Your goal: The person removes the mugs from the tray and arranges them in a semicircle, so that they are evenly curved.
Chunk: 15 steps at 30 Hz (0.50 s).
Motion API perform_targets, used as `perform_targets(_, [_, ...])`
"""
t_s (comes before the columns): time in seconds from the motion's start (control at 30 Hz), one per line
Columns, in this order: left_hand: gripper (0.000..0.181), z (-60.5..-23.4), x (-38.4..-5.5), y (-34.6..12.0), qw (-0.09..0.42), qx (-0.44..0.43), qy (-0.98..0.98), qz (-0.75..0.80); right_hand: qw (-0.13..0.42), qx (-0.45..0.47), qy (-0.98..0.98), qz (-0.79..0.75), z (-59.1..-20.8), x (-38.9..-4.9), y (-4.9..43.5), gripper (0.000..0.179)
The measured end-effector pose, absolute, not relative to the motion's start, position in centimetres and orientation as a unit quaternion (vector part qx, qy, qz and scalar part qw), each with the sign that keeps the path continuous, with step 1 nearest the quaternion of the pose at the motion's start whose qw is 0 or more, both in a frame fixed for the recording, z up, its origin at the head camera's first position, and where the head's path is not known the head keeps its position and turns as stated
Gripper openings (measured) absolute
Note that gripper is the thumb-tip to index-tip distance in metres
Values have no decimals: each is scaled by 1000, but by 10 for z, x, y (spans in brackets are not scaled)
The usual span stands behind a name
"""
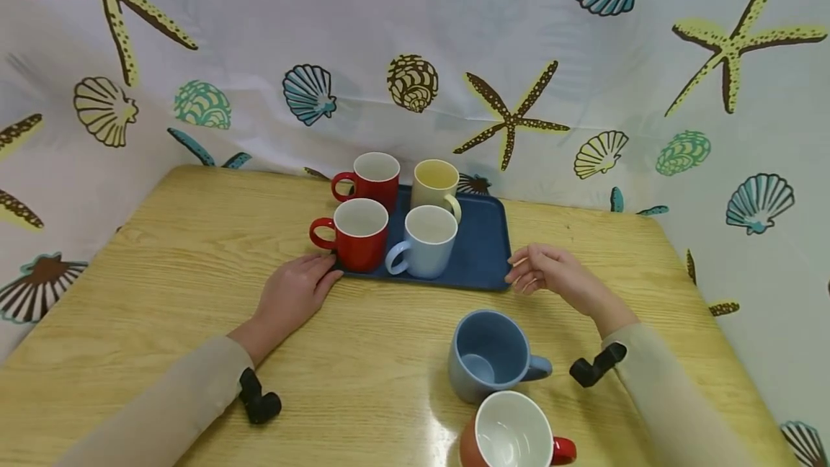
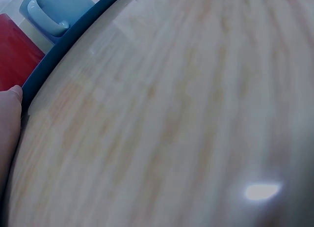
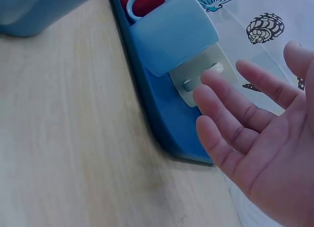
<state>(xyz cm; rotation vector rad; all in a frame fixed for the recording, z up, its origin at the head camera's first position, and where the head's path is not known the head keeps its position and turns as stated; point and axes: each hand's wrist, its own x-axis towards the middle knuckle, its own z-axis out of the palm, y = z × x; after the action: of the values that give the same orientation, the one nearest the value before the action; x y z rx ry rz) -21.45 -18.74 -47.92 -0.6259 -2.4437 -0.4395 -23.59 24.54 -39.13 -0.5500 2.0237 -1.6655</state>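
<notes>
Tray [image 1: 483, 247] bears four mugs [image 1: 429, 254]; I see the left hand [image 1: 295, 292] touching its corner, grip unclear, the right hand [image 1: 551, 272] loosely spread beside it, holding nothing.

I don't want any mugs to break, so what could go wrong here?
The tray could tip if just one side gets lifted: the left fingers are at its near left corner, while the right fingers are open by its right side. The front red mug stands by the tray's near edge, so it might slide off in a tilt. And pulling the tray closer may knock the blue-gray mug into the orange-red mug, close beside it.
</notes>
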Motion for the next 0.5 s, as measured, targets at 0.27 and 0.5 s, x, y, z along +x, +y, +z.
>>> perform_targets(0.27, [37,-477,-215,-187,279,-229,-919,-160,219,-179,753,-594,-385,-266,230,47])
perform_targets(0.5, [38,-477,-214,-184,263,-219,-926,-157,212,-142,760,-598,-395,-288,211,52])
